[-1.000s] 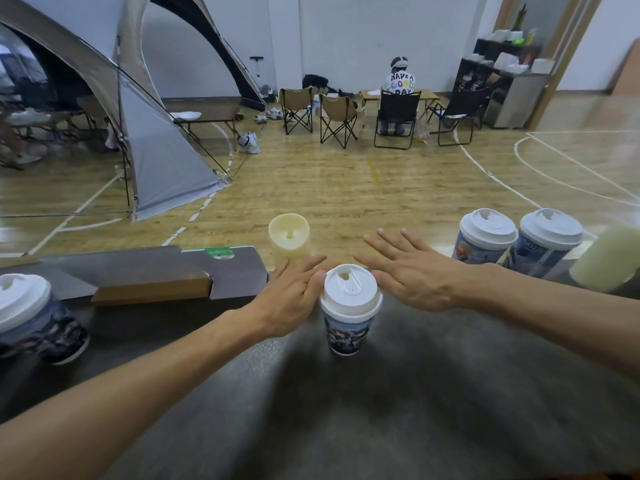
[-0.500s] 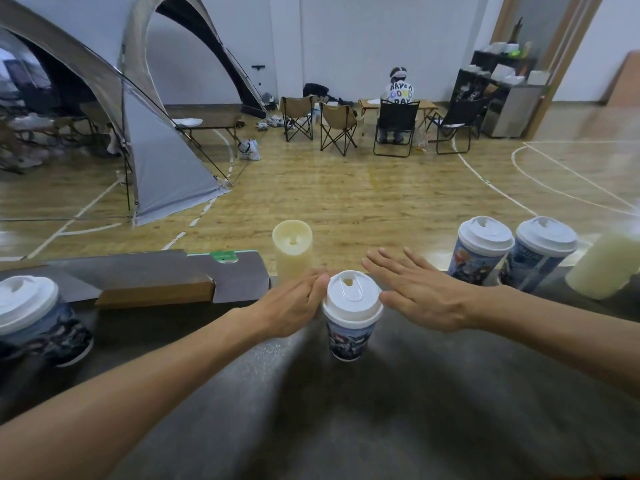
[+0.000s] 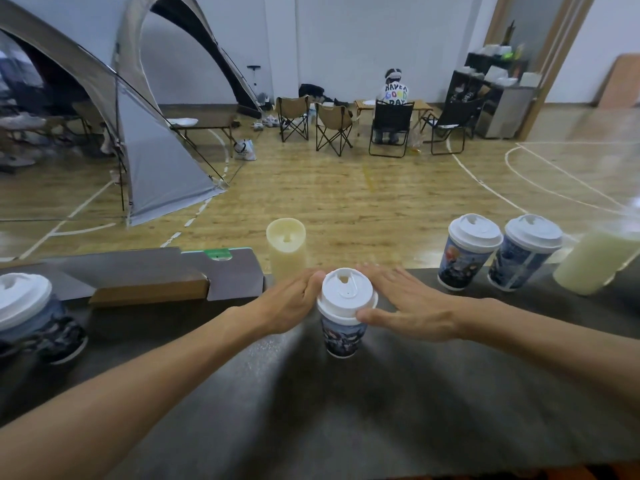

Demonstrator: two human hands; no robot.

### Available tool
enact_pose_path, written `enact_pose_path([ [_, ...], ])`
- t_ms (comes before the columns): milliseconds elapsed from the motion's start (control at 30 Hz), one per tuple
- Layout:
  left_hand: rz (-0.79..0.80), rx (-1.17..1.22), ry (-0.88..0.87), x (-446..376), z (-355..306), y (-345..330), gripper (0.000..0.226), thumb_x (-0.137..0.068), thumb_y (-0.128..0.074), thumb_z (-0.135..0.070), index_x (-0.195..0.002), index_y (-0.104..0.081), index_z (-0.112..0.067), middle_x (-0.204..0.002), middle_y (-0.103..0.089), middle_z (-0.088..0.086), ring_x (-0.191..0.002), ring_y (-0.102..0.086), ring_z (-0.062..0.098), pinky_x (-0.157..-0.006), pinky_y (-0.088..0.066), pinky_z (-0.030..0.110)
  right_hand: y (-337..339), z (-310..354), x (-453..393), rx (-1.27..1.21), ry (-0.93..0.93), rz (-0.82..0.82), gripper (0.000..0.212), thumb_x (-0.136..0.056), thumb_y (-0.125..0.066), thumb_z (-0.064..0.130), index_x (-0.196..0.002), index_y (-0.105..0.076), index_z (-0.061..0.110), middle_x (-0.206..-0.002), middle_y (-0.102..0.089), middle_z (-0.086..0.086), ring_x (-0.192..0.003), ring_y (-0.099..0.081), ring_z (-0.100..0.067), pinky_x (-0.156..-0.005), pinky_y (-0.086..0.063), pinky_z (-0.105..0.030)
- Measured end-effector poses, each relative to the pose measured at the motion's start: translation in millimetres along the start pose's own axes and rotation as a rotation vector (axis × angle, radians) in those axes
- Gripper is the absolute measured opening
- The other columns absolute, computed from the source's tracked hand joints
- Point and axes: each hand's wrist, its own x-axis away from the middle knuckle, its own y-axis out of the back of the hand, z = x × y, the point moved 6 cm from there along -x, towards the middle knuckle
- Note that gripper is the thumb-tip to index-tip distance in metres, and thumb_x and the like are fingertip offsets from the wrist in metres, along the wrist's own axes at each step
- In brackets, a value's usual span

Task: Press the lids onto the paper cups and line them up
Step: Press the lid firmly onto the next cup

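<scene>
Cup in hand: a printed paper cup [image 3: 343,336] stands upright at the middle of the dark table [image 3: 346,427], its white lid [image 3: 347,295] seated on top.
Hidden: my hands cover the cup's upper sides; its print is too blurred to read.
Left hand [image 3: 289,306]: at the lid's 9 o'clock, fingers straight and together, fingertips against the lid's rim; it grips nothing.
Right hand [image 3: 407,311]: at 3 o'clock, fingers stretched out flat past the lid's far side, thumb lying along the rim at about 5 o'clock; whether it presses or only touches I cannot tell.
Forearms: both reach in from the near edge, bare, converging on the cup.
Lidded pair [image 3: 498,252]: two cups side by side, touching or nearly so, at 2 o'clock by the far edge.
Left cup [image 3: 33,318]: lidded, at 9 o'clock, partly cut off by the frame.
Candle [image 3: 286,247]: cream pillar at 11 o'clock, just behind my left fingers.
Box [image 3: 149,277]: flat opened carton at 10 o'clock.
Pale drink [image 3: 595,261]: at 2 o'clock, blurred, cut off.
</scene>
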Motion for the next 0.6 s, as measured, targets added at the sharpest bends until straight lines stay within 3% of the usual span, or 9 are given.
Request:
enact_pose_path([
  [100,0.030,0.011,0.020,-1,3,-4,0.043,-0.111,-0.018,-0.021,-0.146,-0.044,-0.023,-0.136,-0.044,-0.019,-0.119,-0.036,-0.015,-0.092,-0.020,-0.008,-3,0,-2,-0.067,0.010,-0.066,0.082,-0.089,-0.037,0.076,-0.158,-0.009,0.040,-0.164,-0.023,0.015,-0.150,-0.014,-0.001,-0.126,-0.005,-0.044],
  [167,0.002,0.015,0.083,-1,10,-3,0.049,-0.111,-0.019,-0.032,-0.153,-0.038,-0.017,-0.154,-0.041,-0.011,-0.138,-0.035,-0.001,-0.108,-0.019,0.005,0,1,2,-0.034,0.013,-0.086,0.081,-0.090,-0.037,0.077,-0.157,-0.013,0.039,-0.162,-0.027,0.013,-0.148,-0.018,-0.002,-0.125,-0.009,-0.044],
  [267,-0.159,0.056,0.118,8,14,-1,0.046,-0.110,-0.028,-0.030,-0.153,-0.039,-0.018,-0.156,-0.044,0.001,-0.141,-0.039,0.010,-0.119,-0.025,0.025,7,3,6,0.133,-0.017,-0.012,0.091,-0.091,-0.029,0.080,-0.161,-0.001,0.029,-0.170,-0.001,0.007,-0.154,0.004,-0.005,-0.126,0.003,-0.040],
  [333,-0.175,-0.035,0.038,19,7,-7,0.048,-0.106,-0.029,-0.029,-0.153,-0.037,-0.023,-0.155,-0.045,-0.003,-0.139,-0.040,0.007,-0.119,-0.026,0.026,11,5,7,0.247,-0.026,0.013,0.094,-0.091,-0.024,0.080,-0.161,0.006,0.025,-0.169,0.011,0.005,-0.153,0.016,-0.006,-0.125,0.011,-0.039],
  [467,-0.103,-0.319,0.039,28,13,-16,0.079,-0.091,-0.013,-0.058,-0.162,-0.005,-0.023,-0.170,-0.008,-0.005,-0.153,-0.007,0.005,-0.121,-0.003,0.020,12,7,6,0.344,-0.001,-0.020,0.094,-0.090,-0.016,0.081,-0.160,0.010,0.025,-0.168,0.017,0.006,-0.150,0.026,-0.006,-0.124,0.015,-0.038],
  [533,-0.105,-0.275,0.058,28,15,-23,0.086,-0.087,-0.015,-0.063,-0.161,0.002,-0.025,-0.170,0.002,-0.007,-0.153,0.003,0.002,-0.124,0.000,0.025,9,7,5,0.369,0.007,-0.029,0.095,-0.089,-0.013,0.081,-0.160,0.012,0.024,-0.167,0.019,0.006,-0.149,0.029,-0.005,-0.124,0.015,-0.038],
  [600,-0.144,-0.186,0.061,27,15,-30,0.086,-0.087,-0.021,-0.062,-0.161,0.001,-0.026,-0.170,0.000,-0.008,-0.154,0.004,0.002,-0.126,-0.004,0.031,8,7,5,0.383,0.014,-0.033,0.095,-0.088,-0.012,0.081,-0.160,0.011,0.024,-0.167,0.020,0.007,-0.149,0.029,-0.005,-0.124,0.016,-0.038],
])
